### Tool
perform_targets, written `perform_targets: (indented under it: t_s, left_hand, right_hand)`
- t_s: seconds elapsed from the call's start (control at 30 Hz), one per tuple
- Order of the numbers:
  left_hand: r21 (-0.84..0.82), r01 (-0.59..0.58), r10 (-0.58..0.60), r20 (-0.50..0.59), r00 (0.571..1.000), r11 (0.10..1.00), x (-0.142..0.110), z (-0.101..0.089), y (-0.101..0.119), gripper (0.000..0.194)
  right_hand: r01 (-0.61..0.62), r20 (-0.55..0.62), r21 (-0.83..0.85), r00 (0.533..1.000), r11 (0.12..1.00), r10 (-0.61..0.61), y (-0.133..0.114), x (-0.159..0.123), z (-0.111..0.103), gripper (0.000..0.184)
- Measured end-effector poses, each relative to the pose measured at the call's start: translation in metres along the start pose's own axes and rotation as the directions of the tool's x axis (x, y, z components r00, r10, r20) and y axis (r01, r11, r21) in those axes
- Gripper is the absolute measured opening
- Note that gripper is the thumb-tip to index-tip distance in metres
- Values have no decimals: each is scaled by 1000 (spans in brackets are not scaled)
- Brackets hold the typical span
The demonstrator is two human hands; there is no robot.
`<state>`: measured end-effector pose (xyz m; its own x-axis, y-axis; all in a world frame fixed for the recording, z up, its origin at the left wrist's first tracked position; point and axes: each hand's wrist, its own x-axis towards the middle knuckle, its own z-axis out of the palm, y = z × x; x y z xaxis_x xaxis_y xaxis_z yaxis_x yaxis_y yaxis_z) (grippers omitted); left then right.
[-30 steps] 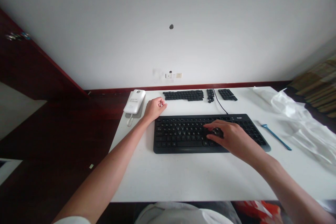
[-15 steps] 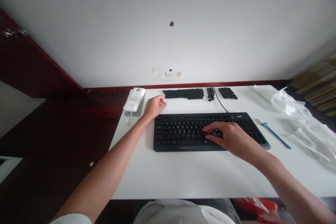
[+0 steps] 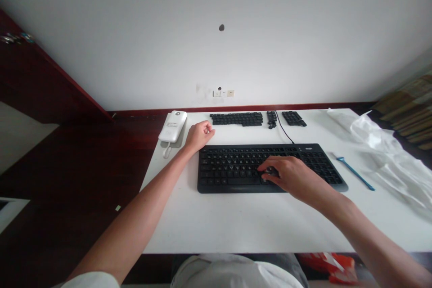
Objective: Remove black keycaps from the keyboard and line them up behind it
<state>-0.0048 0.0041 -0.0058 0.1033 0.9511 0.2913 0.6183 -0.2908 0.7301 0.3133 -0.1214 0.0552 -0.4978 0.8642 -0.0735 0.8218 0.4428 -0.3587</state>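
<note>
A black keyboard [image 3: 229, 168] lies across a white table [image 3: 236, 225]. My right hand [image 3: 292, 175] rests on its right-middle keys, fingers curled down around a small dark thing [image 3: 270, 172] that I cannot make out. My left hand [image 3: 200, 135] is a loose fist on the table, just off the keyboard's far left corner. Nothing shows in that fist.
Rows of loose black keycaps [image 3: 236, 119] and two smaller groups [image 3: 293, 118] lie along the far edge, with the keyboard cable [image 3: 283, 131] between them. A white device [image 3: 173, 127] sits at the far left corner. A blue tool [image 3: 354, 173] and clear plastic wrap [image 3: 381, 148] lie right.
My right hand has slid a little to the left over the keys with its fingers still curled. My left fist has stayed in place.
</note>
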Motion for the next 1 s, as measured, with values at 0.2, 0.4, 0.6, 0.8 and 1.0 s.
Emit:
perform_targets:
  t_s: [0.2, 0.4, 0.6, 0.8, 1.0]
  left_hand:
    - [5, 1, -1, -2, 1000, 1000, 0, 0, 0, 18]
    - [12, 7, -7, 2, 1000, 1000, 0, 0, 0, 19]
    - [5, 5, -5, 3, 1000, 1000, 0, -1, 1, 19]
    - [11, 0, 0, 2, 1000, 1000, 0, 0, 0, 19]
    - [27, 5, -5, 3, 1000, 1000, 0, -1, 2, 19]
  right_hand:
    - [-28, 27, -44, 999, 999, 29, -3, 4, -2, 17]
    - [-61, 14, -29, 998, 998, 61, 2, 6, 0, 29]
    - [-102, -80, 97, 991, 990, 110, -1, 1, -19, 22]
    - [-1, -303, 663, 914, 748, 269, -15, 3, -25, 50]
    - [236, -265, 964, 891, 123, 369, -34, 27, 2, 60]
